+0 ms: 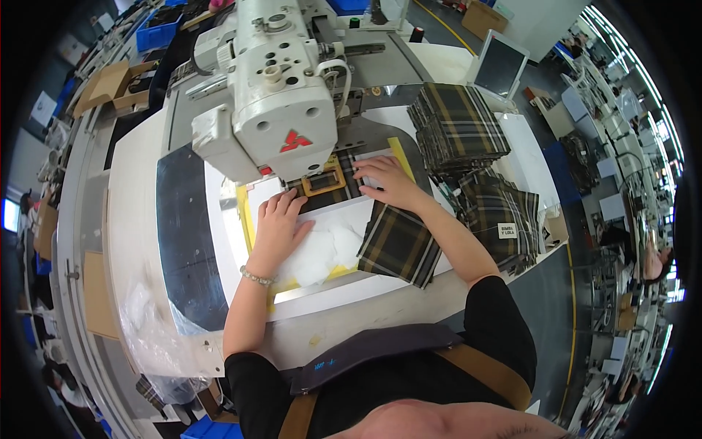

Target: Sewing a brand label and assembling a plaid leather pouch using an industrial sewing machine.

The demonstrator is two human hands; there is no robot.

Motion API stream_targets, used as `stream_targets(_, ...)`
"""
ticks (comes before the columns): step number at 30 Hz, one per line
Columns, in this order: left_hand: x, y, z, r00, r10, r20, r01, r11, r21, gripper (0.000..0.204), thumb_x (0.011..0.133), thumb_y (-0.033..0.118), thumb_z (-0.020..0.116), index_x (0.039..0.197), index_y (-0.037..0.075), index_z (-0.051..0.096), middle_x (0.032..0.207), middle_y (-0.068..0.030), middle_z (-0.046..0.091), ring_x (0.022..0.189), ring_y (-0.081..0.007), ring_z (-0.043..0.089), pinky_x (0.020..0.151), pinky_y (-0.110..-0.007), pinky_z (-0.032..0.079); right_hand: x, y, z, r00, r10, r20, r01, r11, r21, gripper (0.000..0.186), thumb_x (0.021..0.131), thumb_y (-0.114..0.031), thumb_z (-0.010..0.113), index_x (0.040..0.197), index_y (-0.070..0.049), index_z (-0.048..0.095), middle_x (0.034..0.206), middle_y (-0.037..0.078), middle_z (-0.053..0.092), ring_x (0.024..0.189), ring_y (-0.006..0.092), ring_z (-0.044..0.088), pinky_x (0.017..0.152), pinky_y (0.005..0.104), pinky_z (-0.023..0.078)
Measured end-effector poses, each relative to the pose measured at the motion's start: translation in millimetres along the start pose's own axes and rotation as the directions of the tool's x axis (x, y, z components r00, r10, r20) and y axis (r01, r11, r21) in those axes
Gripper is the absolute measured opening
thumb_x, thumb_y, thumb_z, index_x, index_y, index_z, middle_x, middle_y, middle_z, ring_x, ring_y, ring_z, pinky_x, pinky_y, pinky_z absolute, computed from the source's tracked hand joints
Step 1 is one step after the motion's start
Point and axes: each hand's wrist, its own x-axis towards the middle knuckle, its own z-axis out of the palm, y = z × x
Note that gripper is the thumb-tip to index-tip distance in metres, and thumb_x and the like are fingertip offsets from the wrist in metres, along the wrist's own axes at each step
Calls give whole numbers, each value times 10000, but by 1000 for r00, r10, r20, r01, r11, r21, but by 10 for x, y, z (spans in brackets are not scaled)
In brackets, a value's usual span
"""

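My left hand (281, 227) lies open, fingertips on dark plaid fabric (338, 194) at the left of a small gold rectangular frame (314, 189), beneath a white industrial sewing machine head (278, 102). My right hand (386, 179) rests with fingers apart on the same fabric, right of the frame. Around these, a larger yellow-edged template (248, 219) holds white padding (325, 249). A loose plaid square (398, 245) lies under my right forearm. The needle area is mostly hidden by the machine head.
At the right stand a tall stack of plaid pieces (457, 124) and a looser pile (490, 212) with a white label, a monitor (499, 66) behind. Clear plastic (150, 322) lies at the table's left. Cardboard boxes (110, 88) and blue bins (157, 29) sit farther off.
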Motion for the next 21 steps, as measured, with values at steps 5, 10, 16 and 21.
stream_targets(5,6,2,1,1000,29,-1,-29,999,-19,443,825,294,671,1199,76,580,1291,-119,545,1170,-287,494,994,-414,354,-29,-12,7,999,-2,-52,2,1000,-2,222,866,-250,631,1056,-136,636,1308,25,563,1224,254,473,1053,419,294)
stream_targets(10,8,-33,53,999,34,-4,-34,999,-16,453,814,279,682,1207,77,582,1282,-117,551,1171,-286,494,993,-412,355,-101,-80,-310,996,-87,11,87,996,-20,199,868,-240,634,1017,-109,650,1154,32,638,1107,232,558,1008,379,343)
stream_targets(16,-38,-16,-10,1000,-8,27,9,999,-48,478,792,243,699,1218,66,573,1303,-124,542,1187,-308,482,998,-423,347,-671,-280,-1062,1000,23,-16,-25,981,-194,176,855,-176,661,1001,-78,667,993,54,679,956,192,617,901,338,415)
stream_targets(21,17,-6,11,998,30,52,-28,999,-35,482,798,234,694,1232,65,567,1314,-132,534,1198,-314,473,1004,-434,338,-1744,-327,-1680,653,198,-731,-318,948,-28,74,832,-14,663,899,-29,693,822,66,689,724,181,640,748,299,475)
